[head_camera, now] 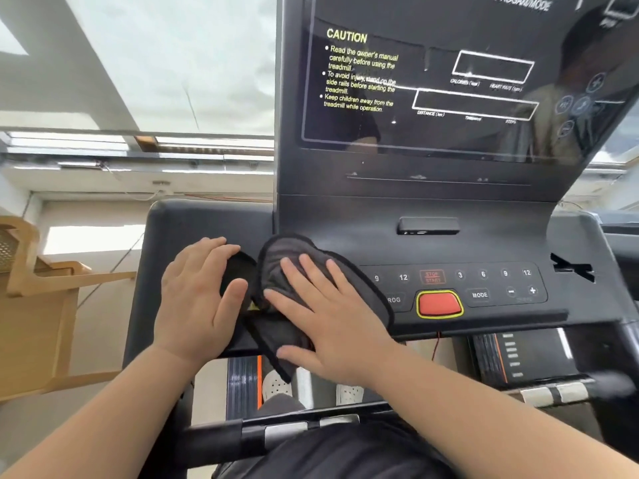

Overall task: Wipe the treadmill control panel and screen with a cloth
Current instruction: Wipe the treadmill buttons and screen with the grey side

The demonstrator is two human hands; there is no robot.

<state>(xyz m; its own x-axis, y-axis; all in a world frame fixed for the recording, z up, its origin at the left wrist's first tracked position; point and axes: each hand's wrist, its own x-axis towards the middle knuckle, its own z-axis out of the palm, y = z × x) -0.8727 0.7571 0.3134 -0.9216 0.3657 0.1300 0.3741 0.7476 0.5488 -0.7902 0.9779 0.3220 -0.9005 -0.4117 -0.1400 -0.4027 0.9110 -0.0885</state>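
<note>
Your cloth (290,250) is covering the left buttons of the control panel (494,284); the frame's top is cropping the screen (432,39).

Window: big pane (162,63) up left, nothing but pale cloudy sky.
Light: soft daylight, no harsh shadows.
Wall: cream wall (90,210) below it, thin wires (145,196) strung along.
Furniture: light wooden chair (45,305), far left.
Floor: beige floor (52,430).

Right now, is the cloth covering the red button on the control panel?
No: the cloth lies under the right hand, left of the red button, which shows fully uncovered.
</note>
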